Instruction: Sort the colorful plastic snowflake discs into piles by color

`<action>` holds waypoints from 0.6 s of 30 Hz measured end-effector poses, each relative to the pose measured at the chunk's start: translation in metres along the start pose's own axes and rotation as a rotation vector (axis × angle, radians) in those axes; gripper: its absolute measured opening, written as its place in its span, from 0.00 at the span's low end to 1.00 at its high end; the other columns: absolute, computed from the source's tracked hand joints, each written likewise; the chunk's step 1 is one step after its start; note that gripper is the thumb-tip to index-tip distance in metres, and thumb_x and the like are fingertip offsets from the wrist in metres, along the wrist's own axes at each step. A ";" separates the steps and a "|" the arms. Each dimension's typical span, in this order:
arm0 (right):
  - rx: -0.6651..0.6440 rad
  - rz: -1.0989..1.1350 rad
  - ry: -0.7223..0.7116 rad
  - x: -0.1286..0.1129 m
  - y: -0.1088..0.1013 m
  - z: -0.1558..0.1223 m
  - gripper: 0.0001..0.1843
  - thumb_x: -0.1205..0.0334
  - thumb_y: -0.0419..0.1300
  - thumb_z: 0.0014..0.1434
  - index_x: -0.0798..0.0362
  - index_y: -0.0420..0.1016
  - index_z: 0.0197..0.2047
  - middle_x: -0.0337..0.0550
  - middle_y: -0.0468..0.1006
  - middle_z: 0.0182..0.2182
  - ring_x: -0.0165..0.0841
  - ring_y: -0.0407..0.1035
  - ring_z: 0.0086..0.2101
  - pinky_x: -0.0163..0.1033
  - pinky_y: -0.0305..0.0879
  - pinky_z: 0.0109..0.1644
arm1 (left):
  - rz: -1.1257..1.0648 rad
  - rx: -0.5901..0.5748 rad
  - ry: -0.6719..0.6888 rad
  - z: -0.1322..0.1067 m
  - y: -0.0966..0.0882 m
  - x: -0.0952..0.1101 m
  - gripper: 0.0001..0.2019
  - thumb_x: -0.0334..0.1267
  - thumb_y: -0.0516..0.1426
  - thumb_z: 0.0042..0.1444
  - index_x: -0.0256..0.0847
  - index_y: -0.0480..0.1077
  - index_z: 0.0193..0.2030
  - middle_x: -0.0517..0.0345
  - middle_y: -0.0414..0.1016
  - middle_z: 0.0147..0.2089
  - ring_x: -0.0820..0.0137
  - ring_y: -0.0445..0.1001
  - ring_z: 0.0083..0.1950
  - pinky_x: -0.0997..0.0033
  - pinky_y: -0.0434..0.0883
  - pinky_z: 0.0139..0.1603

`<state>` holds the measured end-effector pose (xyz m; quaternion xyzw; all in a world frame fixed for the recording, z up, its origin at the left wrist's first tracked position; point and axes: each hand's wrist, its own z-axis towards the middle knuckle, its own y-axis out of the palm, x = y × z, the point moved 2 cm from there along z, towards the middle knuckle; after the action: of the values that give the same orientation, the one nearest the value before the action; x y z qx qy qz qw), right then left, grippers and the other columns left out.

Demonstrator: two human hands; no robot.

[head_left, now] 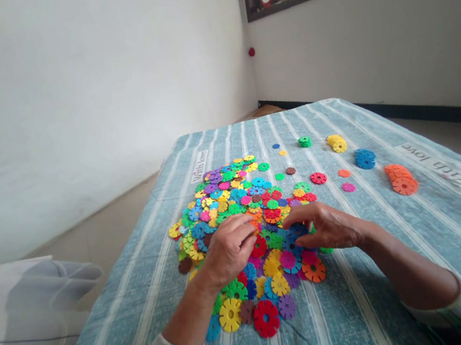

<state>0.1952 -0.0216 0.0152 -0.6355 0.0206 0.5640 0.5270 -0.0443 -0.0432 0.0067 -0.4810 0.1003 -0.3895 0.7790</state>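
Note:
A heap of colourful notched plastic discs (217, 202) spreads over the striped cloth in front of me. My left hand (232, 244) rests over the middle of the heap, fingers loosely bent and slightly apart, tips by some orange and red discs. At the heap's right side is my right hand (326, 226), its thumb and fingers spread in a C shape over a dark blue disc (291, 239). Its palm side is partly hidden, with a bit of green and pink showing behind the fingers. On the near side lie a large red disc (266, 319) and a yellow disc (231, 315).
Sorted groups lie to the right: green discs (304, 142), yellow discs (337, 143), blue discs (365, 158) and orange discs (402, 179). Single discs, including a red one (318, 178), lie between. The striped cloth (153, 296) covers the surface beside a white wall (94, 71).

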 end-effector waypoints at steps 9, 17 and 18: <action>-0.003 0.162 0.072 0.013 0.000 0.002 0.30 0.68 0.64 0.50 0.55 0.70 0.58 0.44 0.76 0.41 0.32 0.70 0.38 0.39 0.67 0.42 | -0.095 -0.195 0.034 0.004 0.007 0.020 0.10 0.31 0.61 0.52 0.38 0.75 0.42 0.45 0.72 0.57 0.55 0.64 0.64 0.48 0.64 0.63; 0.107 0.234 0.089 0.026 -0.007 0.001 0.32 0.69 0.64 0.49 0.54 0.67 0.59 0.43 0.75 0.40 0.31 0.70 0.38 0.40 0.68 0.43 | -0.064 -0.198 -0.009 0.016 0.027 0.047 0.15 0.42 0.66 0.48 0.34 0.75 0.39 0.37 0.72 0.56 0.48 0.62 0.64 0.42 0.62 0.62; 0.140 0.267 0.103 0.031 -0.010 0.000 0.31 0.67 0.64 0.49 0.54 0.68 0.58 0.44 0.75 0.41 0.31 0.70 0.38 0.39 0.68 0.42 | -0.048 -0.214 -0.021 0.016 0.027 0.049 0.18 0.44 0.67 0.46 0.33 0.75 0.40 0.36 0.71 0.56 0.46 0.62 0.64 0.40 0.61 0.62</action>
<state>0.2121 0.0003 -0.0010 -0.6167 0.1712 0.5930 0.4886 0.0114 -0.0607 0.0030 -0.5678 0.1219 -0.3901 0.7146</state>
